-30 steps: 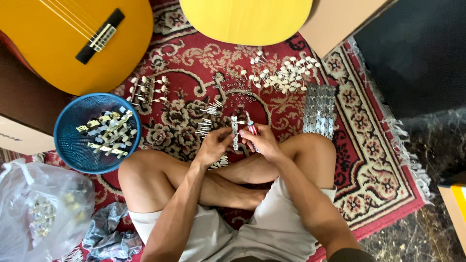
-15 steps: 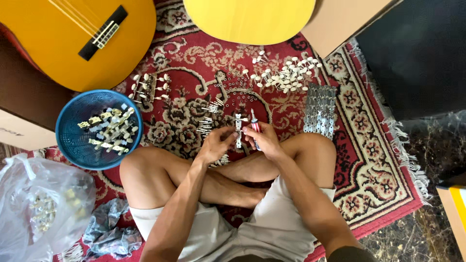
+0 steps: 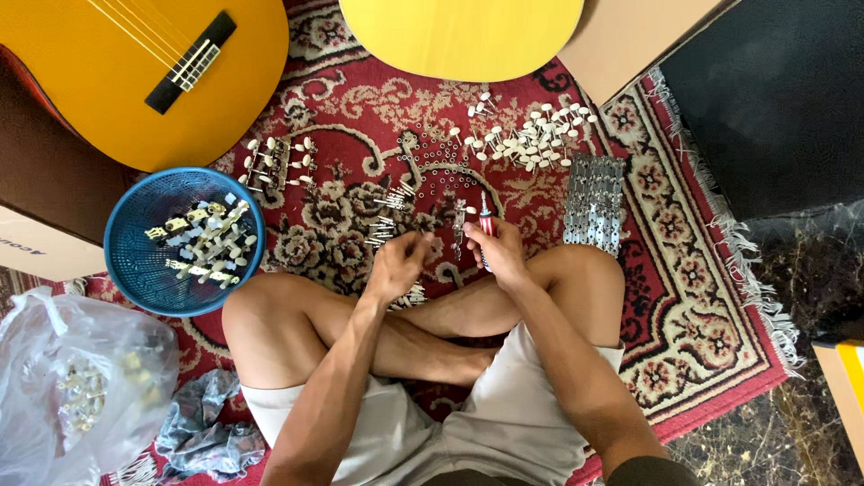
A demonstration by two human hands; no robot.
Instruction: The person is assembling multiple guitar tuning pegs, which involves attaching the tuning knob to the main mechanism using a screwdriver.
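I sit cross-legged on a red patterned rug (image 3: 684, 297). My right hand (image 3: 500, 258) is closed around a small red-handled screwdriver (image 3: 486, 222), tip pointing away from me. Just left of it a metal guitar tuner strip (image 3: 460, 219) stands out; I cannot tell whether my fingers hold it or it lies on the rug. My left hand (image 3: 397, 265) is curled into a loose fist beside a small pile of metal pins (image 3: 389, 225), with nothing visible in it.
A blue basket (image 3: 115, 256) with tuner sets sits left of my knee. Ahead lie white-knobbed tuner pegs (image 3: 531, 137), a stack of metal plates (image 3: 592, 202) and tuner strips (image 3: 274, 162). Two yellow guitars (image 3: 117, 81) (image 3: 459, 36), a plastic bag (image 3: 81, 387) and a cardboard box (image 3: 630, 40) surround me.
My hands, joined on the tuner strip before, have come apart. The left hand drew back to the left; the right stays with the screwdriver.
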